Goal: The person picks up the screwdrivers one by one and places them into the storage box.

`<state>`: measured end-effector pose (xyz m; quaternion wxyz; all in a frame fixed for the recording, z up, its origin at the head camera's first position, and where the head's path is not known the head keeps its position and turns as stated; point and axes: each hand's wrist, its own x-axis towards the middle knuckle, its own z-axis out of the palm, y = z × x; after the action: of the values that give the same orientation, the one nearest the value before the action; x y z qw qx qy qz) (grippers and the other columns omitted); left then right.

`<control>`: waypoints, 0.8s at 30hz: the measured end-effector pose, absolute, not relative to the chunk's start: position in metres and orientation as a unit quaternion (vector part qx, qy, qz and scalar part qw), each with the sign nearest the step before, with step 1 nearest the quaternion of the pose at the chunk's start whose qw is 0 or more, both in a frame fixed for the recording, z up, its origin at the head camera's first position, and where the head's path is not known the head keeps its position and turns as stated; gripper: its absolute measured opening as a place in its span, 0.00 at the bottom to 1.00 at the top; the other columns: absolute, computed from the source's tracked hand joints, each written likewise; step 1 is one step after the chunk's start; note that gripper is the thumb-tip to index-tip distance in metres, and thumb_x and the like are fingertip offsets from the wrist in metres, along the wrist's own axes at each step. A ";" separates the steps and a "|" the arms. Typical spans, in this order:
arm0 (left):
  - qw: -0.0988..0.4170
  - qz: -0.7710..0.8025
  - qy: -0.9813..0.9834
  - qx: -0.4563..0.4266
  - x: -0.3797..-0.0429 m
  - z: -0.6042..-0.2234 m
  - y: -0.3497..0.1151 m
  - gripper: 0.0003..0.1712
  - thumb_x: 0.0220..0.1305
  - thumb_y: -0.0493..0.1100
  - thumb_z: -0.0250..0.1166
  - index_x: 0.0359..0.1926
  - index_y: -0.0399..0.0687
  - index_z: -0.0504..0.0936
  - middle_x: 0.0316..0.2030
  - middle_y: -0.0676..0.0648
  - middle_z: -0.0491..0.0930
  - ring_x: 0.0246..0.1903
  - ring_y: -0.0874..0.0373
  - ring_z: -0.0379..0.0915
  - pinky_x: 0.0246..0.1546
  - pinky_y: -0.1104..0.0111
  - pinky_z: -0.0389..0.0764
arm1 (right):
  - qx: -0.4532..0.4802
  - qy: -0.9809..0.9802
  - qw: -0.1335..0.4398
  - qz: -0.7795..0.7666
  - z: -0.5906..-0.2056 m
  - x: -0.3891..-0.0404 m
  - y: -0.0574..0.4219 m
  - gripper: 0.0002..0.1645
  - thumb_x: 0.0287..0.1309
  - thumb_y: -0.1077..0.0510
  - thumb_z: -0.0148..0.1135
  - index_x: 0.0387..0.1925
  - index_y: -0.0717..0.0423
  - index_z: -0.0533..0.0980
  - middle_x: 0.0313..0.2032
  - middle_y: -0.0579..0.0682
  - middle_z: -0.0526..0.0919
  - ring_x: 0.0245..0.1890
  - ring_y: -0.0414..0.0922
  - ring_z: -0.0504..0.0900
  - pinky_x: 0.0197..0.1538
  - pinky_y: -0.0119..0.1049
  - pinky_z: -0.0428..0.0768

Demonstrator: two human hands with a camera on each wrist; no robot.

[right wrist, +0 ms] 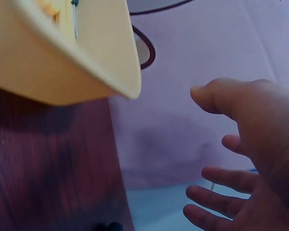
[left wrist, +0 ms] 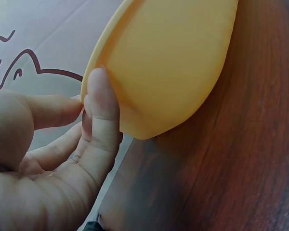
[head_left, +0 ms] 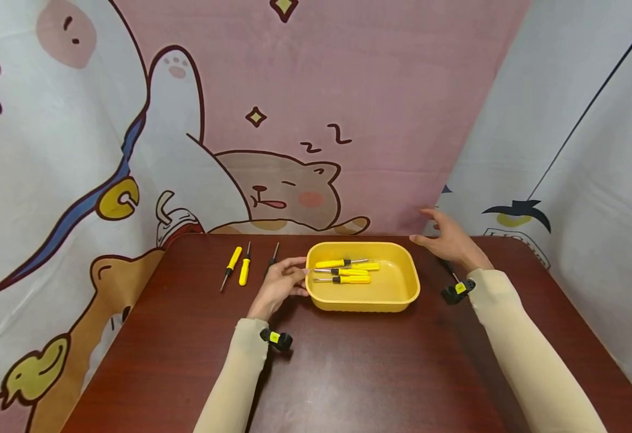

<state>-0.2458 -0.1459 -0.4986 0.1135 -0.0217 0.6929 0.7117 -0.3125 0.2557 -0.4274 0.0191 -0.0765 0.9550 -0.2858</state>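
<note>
My left hand (head_left: 281, 285) pinches the left rim of a yellow plastic basin (head_left: 364, 304) between thumb and fingers; the left wrist view shows the thumb (left wrist: 58, 110) on one side of the wall and fingers on the other. Inside the basin, toward its left, lie several yellow-handled screwdrivers (head_left: 355, 279). To the right of the basin, apart from it, my right hand (head_left: 451, 240) is raised with its fingers spread and nothing in them. Below that hand a screwdriver (head_left: 450, 270) with a dark handle is partly hidden.
Two yellow-and-black screwdrivers, one (head_left: 231, 268) tilted and one (head_left: 245, 264) nearly upright in view, lie left of the basin on the brown table (head_left: 348, 373). A dark screwdriver (head_left: 274, 255) lies partly behind my left hand. A printed cloth (head_left: 391, 120) hangs along the table's back edge.
</note>
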 end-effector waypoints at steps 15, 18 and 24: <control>0.113 0.713 0.692 -0.021 -0.246 -0.499 -0.146 0.24 0.72 0.36 0.64 0.67 0.41 0.76 0.42 0.38 0.81 0.29 0.55 0.79 0.31 0.65 0.89 | -0.019 0.955 0.069 -0.286 -0.449 -0.310 0.287 0.53 0.67 0.42 0.64 0.80 0.59 0.48 0.74 0.73 0.59 0.69 0.71 0.66 0.67 0.71 0.69; 0.113 0.716 0.688 -0.019 -0.246 -0.500 -0.146 0.24 0.72 0.36 0.64 0.67 0.40 0.75 0.41 0.39 0.81 0.29 0.56 0.79 0.31 0.66 0.89 | -0.007 0.955 0.084 -0.286 -0.454 -0.309 0.291 0.53 0.68 0.43 0.63 0.80 0.60 0.48 0.74 0.73 0.59 0.68 0.71 0.66 0.68 0.71 0.69; 0.112 0.717 0.688 -0.018 -0.246 -0.500 -0.146 0.23 0.72 0.36 0.64 0.66 0.41 0.76 0.42 0.38 0.81 0.29 0.56 0.79 0.31 0.66 0.89 | 0.009 0.963 0.090 -0.252 -0.462 -0.306 0.297 0.48 0.67 0.44 0.62 0.76 0.65 0.56 0.68 0.74 0.68 0.63 0.70 0.71 0.65 0.70 0.72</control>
<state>-0.2458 -0.1465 -0.5001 0.1118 -0.0183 0.6883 0.7165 -0.3058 0.2974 -0.4618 0.0903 0.0085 0.9634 -0.2521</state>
